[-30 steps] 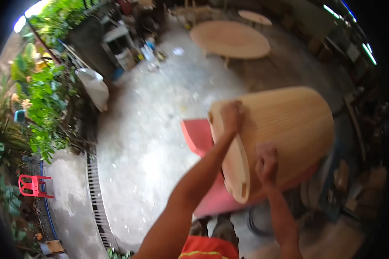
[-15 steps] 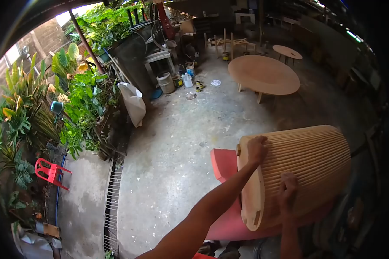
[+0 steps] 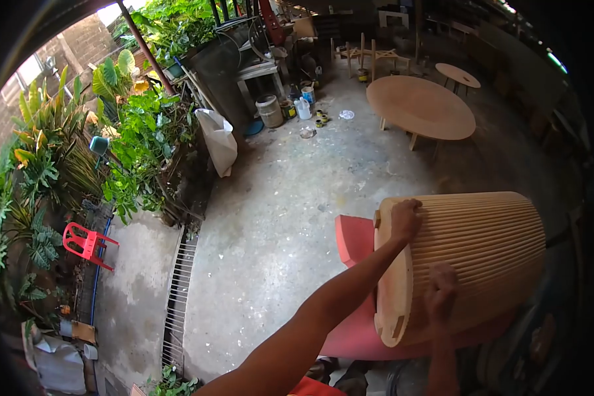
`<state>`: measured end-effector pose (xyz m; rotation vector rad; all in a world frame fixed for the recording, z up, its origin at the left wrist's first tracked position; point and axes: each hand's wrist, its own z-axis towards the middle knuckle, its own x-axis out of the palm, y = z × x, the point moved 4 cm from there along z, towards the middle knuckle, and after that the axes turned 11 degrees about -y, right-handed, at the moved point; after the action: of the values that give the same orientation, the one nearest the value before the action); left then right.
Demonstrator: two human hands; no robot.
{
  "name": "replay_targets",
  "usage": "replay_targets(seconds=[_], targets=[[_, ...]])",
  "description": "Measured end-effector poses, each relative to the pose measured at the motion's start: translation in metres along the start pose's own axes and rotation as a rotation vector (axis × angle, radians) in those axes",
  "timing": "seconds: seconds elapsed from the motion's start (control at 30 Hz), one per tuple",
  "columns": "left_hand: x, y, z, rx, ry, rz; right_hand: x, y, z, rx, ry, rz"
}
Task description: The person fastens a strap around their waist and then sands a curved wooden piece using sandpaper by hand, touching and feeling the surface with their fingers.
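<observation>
A rounded wooden piece with a ribbed, slatted surface lies on its side at the lower right, its flat pale end facing left. My left hand rests on the upper part of the ribs near that end, fingers curled. Lower down, my right hand is closed in a fist against the ribs. Whatever either hand may hold is hidden by the fingers. Beneath the wooden piece is a pink padded support, with one part sticking up at the left.
A round wooden table and a smaller tabletop stand farther back. Buckets and a white jug sit on the concrete floor. To the left are a drain grate, a red plastic chair and plants.
The camera view has turned slightly, so the scene sits farther right. My right hand is a little closer to the wooden piece's flat end; my left hand keeps about the same place on it.
</observation>
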<state>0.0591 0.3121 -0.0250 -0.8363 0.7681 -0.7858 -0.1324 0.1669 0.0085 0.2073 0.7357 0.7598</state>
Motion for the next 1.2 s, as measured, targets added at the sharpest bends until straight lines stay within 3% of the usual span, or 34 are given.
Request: replay_targets(seconds=[0.07,0.17,0.2,0.23,0.27,0.3,0.43,0.53,0.67,0.77,1.0,1.1,1.2], targets=[[0.001,0.001,0.001,0.008,-0.005,0.012,-0.013,-0.023,0.004,0.146,-0.125,-0.149],[0.022,0.032,-0.003,0.089,0.014,0.058,0.009,0.003,-0.006,0.003,-0.062,-0.029],[0.007,0.020,-0.004,0.047,0.073,0.111,0.010,0.014,-0.008,0.081,-0.027,-0.039],[0.017,0.034,-0.004,0.104,0.129,0.145,0.006,0.006,-0.006,0.023,-0.010,0.008],[0.016,0.037,-0.001,0.040,0.186,0.076,-0.003,-0.005,-0.005,-0.023,-0.038,-0.063],[0.010,0.028,0.001,0.038,0.225,0.110,-0.011,-0.030,-0.006,0.055,-0.019,-0.068],[0.001,0.002,0.004,-0.082,0.097,0.048,-0.007,0.001,0.007,0.035,-0.110,-0.080],[0.001,0.005,0.002,-0.099,0.044,0.015,0.004,0.018,0.004,-0.002,-0.033,-0.002],[-0.002,-0.003,0.006,-0.105,0.044,-0.003,-0.023,-0.029,0.008,0.112,-0.122,-0.183],[0.000,-0.001,0.000,-0.129,0.071,-0.013,-0.002,0.010,0.007,0.020,-0.099,-0.087],[-0.005,-0.002,0.003,-0.137,0.067,0.005,-0.022,-0.036,0.019,0.074,-0.118,-0.198],[-0.002,-0.001,0.003,-0.144,0.084,-0.014,0.007,0.025,0.007,-0.008,-0.012,0.035],[-0.003,0.005,0.006,-0.102,0.089,-0.011,0.014,0.035,0.005,-0.001,-0.030,0.014]])
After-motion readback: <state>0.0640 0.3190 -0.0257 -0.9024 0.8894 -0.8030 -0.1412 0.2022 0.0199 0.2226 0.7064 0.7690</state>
